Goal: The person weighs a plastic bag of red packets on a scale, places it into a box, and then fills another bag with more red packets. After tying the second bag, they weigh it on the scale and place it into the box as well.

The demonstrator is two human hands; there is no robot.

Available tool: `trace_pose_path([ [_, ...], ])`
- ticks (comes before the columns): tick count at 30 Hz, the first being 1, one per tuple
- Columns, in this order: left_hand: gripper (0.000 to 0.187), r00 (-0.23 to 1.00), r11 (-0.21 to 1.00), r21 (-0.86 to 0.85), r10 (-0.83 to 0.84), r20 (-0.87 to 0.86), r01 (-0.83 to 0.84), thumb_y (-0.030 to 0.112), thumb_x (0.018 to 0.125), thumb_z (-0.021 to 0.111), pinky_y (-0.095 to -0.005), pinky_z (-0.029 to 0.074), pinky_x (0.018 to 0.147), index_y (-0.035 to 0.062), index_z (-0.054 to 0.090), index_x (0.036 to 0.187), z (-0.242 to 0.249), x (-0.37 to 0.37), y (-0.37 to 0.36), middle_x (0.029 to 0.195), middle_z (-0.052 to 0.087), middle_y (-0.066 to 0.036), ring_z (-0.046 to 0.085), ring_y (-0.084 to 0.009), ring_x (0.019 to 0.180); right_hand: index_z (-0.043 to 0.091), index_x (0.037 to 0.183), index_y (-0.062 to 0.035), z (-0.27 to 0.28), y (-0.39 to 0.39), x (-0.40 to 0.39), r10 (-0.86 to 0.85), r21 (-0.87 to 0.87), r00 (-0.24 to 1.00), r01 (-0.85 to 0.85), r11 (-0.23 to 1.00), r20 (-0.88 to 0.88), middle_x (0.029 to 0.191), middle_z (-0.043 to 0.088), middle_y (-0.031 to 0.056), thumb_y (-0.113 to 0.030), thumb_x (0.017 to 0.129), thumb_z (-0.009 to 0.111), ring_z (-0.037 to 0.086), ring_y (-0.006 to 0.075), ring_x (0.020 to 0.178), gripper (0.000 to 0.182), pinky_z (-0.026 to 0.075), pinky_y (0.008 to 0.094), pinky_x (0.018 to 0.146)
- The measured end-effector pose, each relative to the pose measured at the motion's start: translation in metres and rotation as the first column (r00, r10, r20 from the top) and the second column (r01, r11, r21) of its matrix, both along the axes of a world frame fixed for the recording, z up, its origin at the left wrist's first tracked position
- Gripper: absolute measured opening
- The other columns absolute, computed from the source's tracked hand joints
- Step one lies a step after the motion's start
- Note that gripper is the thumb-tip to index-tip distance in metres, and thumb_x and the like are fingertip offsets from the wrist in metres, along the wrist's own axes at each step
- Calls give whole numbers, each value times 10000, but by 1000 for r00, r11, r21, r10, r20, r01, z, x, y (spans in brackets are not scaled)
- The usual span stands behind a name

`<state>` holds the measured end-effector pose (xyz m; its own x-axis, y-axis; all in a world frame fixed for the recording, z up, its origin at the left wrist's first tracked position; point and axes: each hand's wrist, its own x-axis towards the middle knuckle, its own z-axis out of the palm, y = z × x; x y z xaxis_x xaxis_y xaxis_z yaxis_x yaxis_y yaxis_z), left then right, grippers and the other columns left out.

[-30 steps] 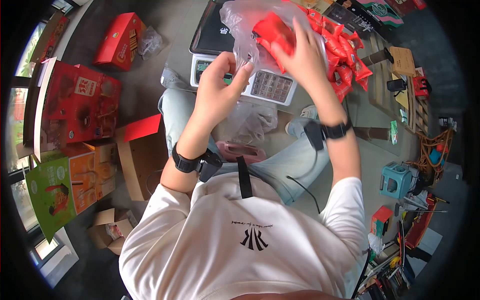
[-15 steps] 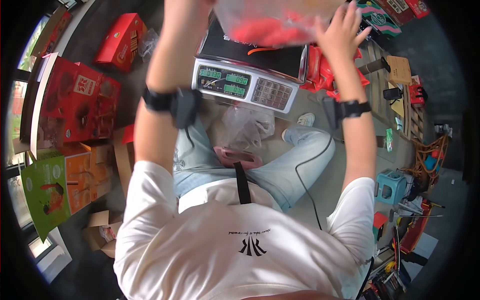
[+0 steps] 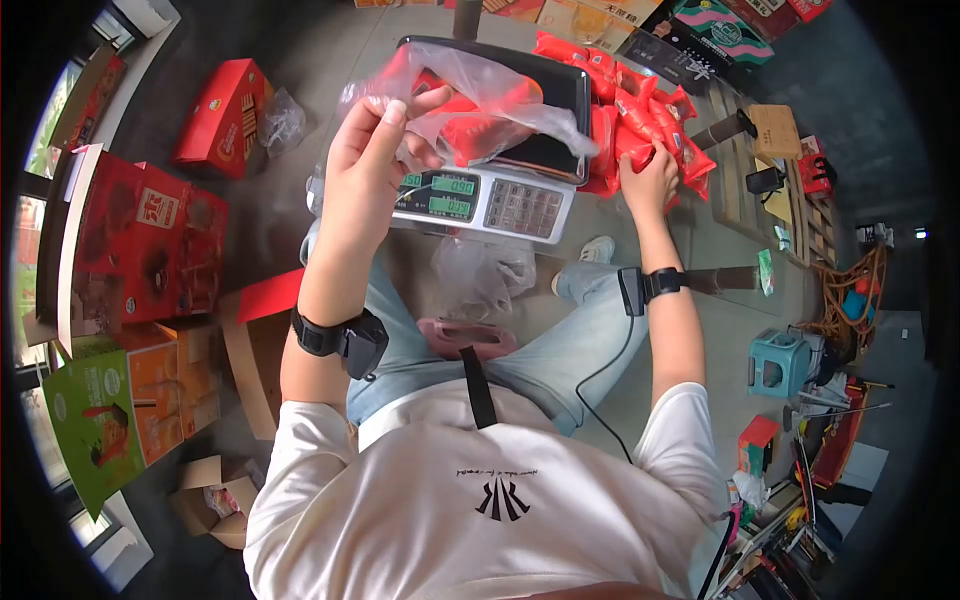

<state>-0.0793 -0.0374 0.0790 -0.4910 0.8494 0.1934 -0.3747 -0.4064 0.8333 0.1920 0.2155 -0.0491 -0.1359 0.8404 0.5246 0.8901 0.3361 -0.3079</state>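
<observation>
Out past the person's legs [image 3: 560,340] sits a white scale [image 3: 525,207] with a black tray [image 3: 565,95]. Beside it lies a heap of red packets [image 3: 640,110]. Over the tray is a see-through bag [image 3: 470,125] with red showing inside. The left hand [image 3: 375,150] pinches one end of this bag between thumb and fingers. The right hand [image 3: 650,180] touches the heap, fingers bent; I can't tell if they grip one.

Storeroom with scale [image 3: 483,205] and cartons [image 3: 212,118]
</observation>
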Motion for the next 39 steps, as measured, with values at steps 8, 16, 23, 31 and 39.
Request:
trace_pose_path([
  [8, 288, 991, 999, -38, -10, -133, 5, 105, 946, 482, -218, 364, 579, 0, 477, 1214, 18, -1, -14, 796, 499, -15, 432, -66, 617, 458, 1161, 30, -53, 53, 6, 101, -146, 883, -187, 971, -458, 1072, 569, 240, -308, 817, 699, 561, 376, 1036, 540, 432, 394, 904],
  [16, 459, 950, 985, -162, 6, -312, -59, 75, 902, 519, -190, 263, 534, 13, 416, 1345, 26, -11, -31, 730, 412, 51, 351, -34, 598, 484, 1037, 5, 40, -74, -8, 228, 219, 523, -81, 972, -821, 1105, 566, 182, -170, 938, 564, 572, 274, 1003, 217, 479, 393, 857],
  [23, 561, 913, 981, -193, -102, -395, 26, 73, 883, 532, -182, 260, 534, 36, 355, 1414, 34, -4, -26, 756, 438, 61, 366, -22, 614, 531, 1032, -91, 118, -167, -62, 864, 577, 484, -669, 469, -141, 1122, 599, 110, 78, 738, 642, 578, 313, 1033, 357, 472, 404, 864],
  [31, 481, 912, 971, -135, -232, -337, 197, 30, 908, 541, -236, 435, 767, 9, 384, 1362, 28, -3, -30, 1095, 556, -45, 511, -69, 900, 605, 1139, -140, 62, -135, -145, 710, 184, 698, -713, 676, 95, 1278, 480, 125, -164, 703, 743, 412, 339, 1220, 458, 363, 507, 970],
  [39, 413, 901, 976, -150, -202, -384, 156, 76, 901, 557, -243, 444, 746, -5, 460, 1294, 31, 2, -1, 1045, 587, -47, 520, -83, 872, 539, 1248, -178, 44, -111, -188, 602, -135, 791, -588, 798, 113, 1416, 314, 122, -321, 692, 771, 256, 399, 1312, 619, 284, 555, 1045],
])
